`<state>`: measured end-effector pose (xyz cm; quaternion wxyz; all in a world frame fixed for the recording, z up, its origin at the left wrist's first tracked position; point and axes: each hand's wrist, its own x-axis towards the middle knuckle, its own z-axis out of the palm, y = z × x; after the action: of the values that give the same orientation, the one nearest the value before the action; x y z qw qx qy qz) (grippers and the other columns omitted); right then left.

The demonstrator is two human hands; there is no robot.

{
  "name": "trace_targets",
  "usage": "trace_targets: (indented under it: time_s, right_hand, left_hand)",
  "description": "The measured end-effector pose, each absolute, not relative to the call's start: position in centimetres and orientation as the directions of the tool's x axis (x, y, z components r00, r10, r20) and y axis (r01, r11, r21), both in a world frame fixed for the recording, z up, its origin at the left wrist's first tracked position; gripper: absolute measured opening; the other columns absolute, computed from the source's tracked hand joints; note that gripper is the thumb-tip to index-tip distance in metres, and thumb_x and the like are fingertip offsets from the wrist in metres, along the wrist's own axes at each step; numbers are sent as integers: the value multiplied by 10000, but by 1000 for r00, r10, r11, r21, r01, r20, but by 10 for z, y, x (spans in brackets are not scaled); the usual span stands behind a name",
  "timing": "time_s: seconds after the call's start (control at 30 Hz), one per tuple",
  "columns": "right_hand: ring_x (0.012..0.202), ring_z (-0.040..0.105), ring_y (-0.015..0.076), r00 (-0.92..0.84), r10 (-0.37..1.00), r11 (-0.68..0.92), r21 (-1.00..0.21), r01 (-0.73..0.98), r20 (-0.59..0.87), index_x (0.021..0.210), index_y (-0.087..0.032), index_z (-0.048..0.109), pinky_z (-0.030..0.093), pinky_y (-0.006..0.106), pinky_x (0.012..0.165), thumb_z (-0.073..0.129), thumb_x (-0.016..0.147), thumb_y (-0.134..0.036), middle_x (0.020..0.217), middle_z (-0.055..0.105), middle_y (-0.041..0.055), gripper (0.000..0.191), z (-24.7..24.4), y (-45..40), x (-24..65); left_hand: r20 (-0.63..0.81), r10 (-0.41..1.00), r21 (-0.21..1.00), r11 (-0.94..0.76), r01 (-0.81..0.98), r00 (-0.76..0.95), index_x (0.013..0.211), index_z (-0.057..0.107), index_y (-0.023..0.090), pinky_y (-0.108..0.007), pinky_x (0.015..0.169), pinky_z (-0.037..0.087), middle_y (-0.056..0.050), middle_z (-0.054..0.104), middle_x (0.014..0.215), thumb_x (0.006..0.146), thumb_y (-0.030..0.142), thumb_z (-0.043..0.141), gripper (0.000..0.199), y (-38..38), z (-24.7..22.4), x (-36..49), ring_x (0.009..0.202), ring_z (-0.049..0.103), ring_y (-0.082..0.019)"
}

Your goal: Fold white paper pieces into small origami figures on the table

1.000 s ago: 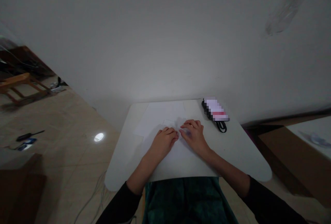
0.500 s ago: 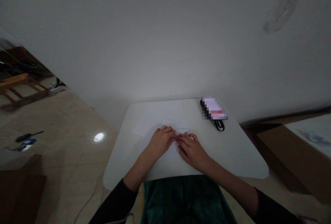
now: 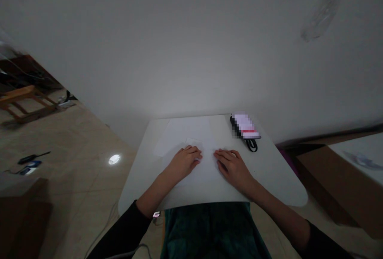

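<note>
White sheets of paper (image 3: 187, 128) lie on a small white table (image 3: 269, 183), some overlapping. My left hand (image 3: 185, 161) rests over the paper, its fingers bent and closed on a small folded piece of paper (image 3: 193, 141) whose edge shows just beyond the knuckles. How much of that piece lies under the palm is hidden. To the right, apart from the left, my right hand (image 3: 235, 167) lies low over the right side of the paper. Its fingers are stretched forward, with the thumb held apart and nothing seen in them.
A phone with a blurred screen (image 3: 245, 125) lies at the table's back right, a black looped cord (image 3: 251, 145) beside it. The wall (image 3: 191, 71) meets the table's back edge. A cardboard box (image 3: 341, 179) stands right; a wooden stool (image 3: 26, 95) is far left.
My right hand has drawn away to the right from the left hand, so their fingertips are now separated. The left hand has stayed nearly in place over the folded piece.
</note>
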<state>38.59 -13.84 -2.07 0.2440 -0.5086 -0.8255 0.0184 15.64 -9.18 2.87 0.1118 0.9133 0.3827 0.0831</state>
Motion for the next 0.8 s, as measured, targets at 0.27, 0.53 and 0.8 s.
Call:
trace_targets:
  time_s: [0.27,0.53,0.8]
  right_hand:
    - [1241,527,296,-432,829,521,-208,828,355,1133,-110,642,378,498,1037,495,876,-103,1251,629,174,297,-11,-133,352]
    - [1248,525,250,-453,817,561,-311,767,356,1275,-112,559,416,432,1035,473,896,-140,1355,572,131,389,-17,-127,349]
    - [1207,567,234,-424,826,542,-317,779,371,1206,-145,615,447,410,999,503,870,-106,1323,604,104,356,-19,-125,347]
  left_hand:
    - [86,684,314,-709,632,725,1079,647,226,-380,946,453,-54,621,1189,892,194,558,209,-89,25,149,1126,539,-216]
    - [107,657,297,-738,606,747,1136,605,217,-383,948,440,-64,613,1208,904,172,508,255,-93,24,147,1134,525,-223]
    - [70,571,264,-801,537,818,1322,498,250,-424,1109,322,-42,420,1496,944,132,386,412,-111,18,118,1372,378,-195]
